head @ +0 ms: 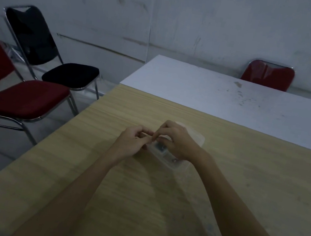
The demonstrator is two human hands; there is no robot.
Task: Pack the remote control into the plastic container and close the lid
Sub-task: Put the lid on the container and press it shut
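Head view is showing you working at a pale wooden table point(120, 193), with both bare hands meeting over a small clear plastic container point(167, 157) that is sitting on the tabletop a little beyond the middle. Your right hand point(175, 140) is lying across the top of the container, fingers curled down over it and gripping its upper part; whether that part is the lid being pressed on is hard to tell under the hand. Your left hand point(133, 140) is curling in at the container's left end, fingertips pinched together against the right hand's fingertips, though what it is pinching is hidden. Something dark and small, which looks like the remote control point(159, 147), is showing through the clear wall just beside your right thumb, so it appears to be lying inside already. You are dealing with a light, thin-walled box that will likely flex and skate on the smooth wood, so you should be bracing it at both ends and pressing along the rim rather than the middle of the lid. Its clear plastic is probably slick, and the remote may rattle if you tilt it. To the left, a red chair point(25, 99) and a black chair point(58, 60) are standing well apart from the work.
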